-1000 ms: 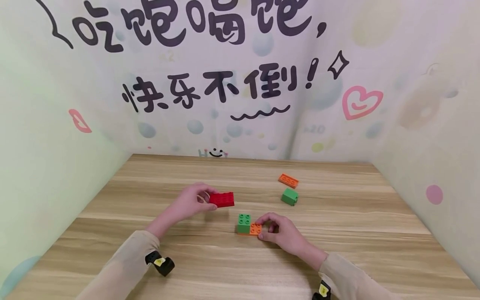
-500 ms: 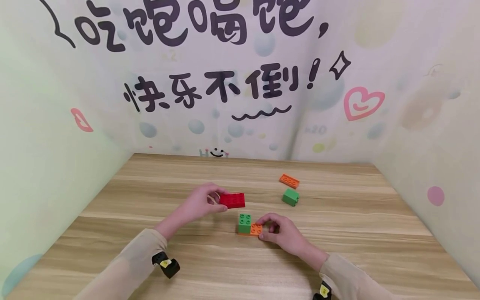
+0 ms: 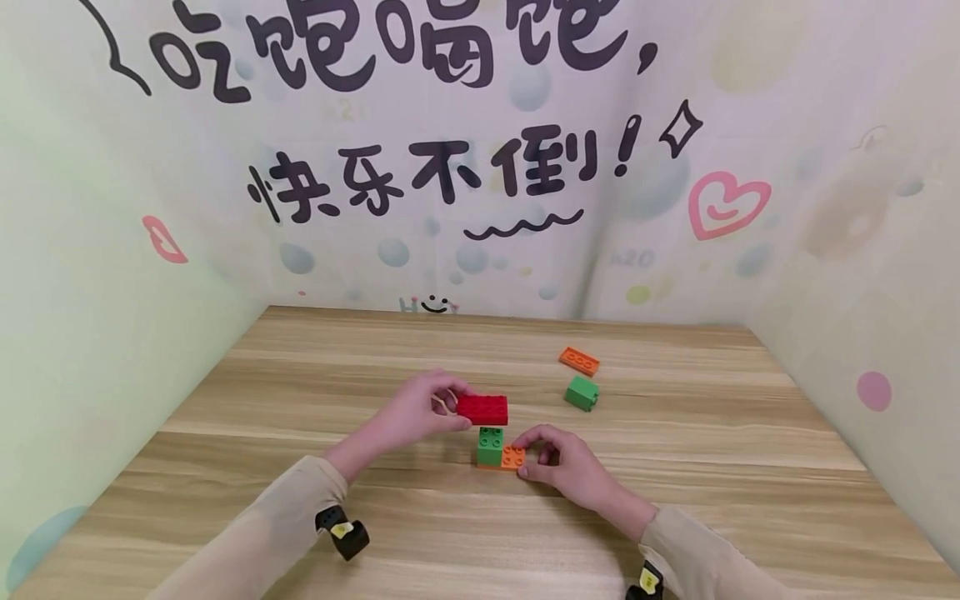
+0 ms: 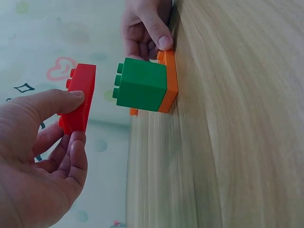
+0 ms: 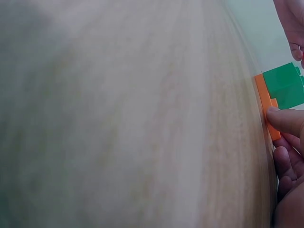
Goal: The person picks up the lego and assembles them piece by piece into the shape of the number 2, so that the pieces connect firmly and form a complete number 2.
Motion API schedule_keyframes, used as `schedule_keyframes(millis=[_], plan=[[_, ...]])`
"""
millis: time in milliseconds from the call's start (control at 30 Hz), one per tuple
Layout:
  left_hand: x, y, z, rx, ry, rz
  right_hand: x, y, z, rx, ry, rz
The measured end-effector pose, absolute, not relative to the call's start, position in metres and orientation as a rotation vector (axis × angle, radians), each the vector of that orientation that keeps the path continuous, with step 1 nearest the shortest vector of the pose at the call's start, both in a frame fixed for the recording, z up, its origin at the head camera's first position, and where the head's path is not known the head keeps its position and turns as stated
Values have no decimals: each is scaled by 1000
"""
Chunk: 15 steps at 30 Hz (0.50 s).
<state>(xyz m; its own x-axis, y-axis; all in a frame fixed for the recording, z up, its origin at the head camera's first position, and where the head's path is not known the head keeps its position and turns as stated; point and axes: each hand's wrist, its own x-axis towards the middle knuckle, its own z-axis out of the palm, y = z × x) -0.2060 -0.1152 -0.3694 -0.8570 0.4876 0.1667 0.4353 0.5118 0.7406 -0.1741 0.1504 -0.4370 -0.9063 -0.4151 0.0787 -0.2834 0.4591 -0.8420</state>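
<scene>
A flat red building brick [image 3: 483,409] is pinched at its left end between the thumb and fingers of my left hand [image 3: 423,408]. It hangs just above a green brick [image 3: 490,450], with a gap between them in the left wrist view. That green brick stands on the left half of an orange plate [image 3: 513,457], whose right-half studs show. With thumb and fingers my right hand [image 3: 566,468] grips the plate's right end on the table. In the right wrist view the thumb [image 5: 285,119] lies against the orange plate; the red brick is almost wholly out of that frame.
Behind the right hand, a second green brick [image 3: 582,393] lies on its side on the wooden table [image 3: 360,350]. Farther back an orange plate [image 3: 579,361] lies with its hollow underside up. Printed cloth walls [image 3: 420,275] enclose the table's back and sides.
My left hand has carried the red brick rightward, from left of the green brick to above it, and slightly nearer. The right hand keeps its grip on the orange plate in the same place.
</scene>
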Motion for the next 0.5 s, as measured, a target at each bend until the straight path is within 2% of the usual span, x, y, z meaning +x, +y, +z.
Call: schedule_keyframes(millis=[500], plan=[[-202,-105,-372,810,2639,1347,-176,149,-438,-613,2584,-1441]])
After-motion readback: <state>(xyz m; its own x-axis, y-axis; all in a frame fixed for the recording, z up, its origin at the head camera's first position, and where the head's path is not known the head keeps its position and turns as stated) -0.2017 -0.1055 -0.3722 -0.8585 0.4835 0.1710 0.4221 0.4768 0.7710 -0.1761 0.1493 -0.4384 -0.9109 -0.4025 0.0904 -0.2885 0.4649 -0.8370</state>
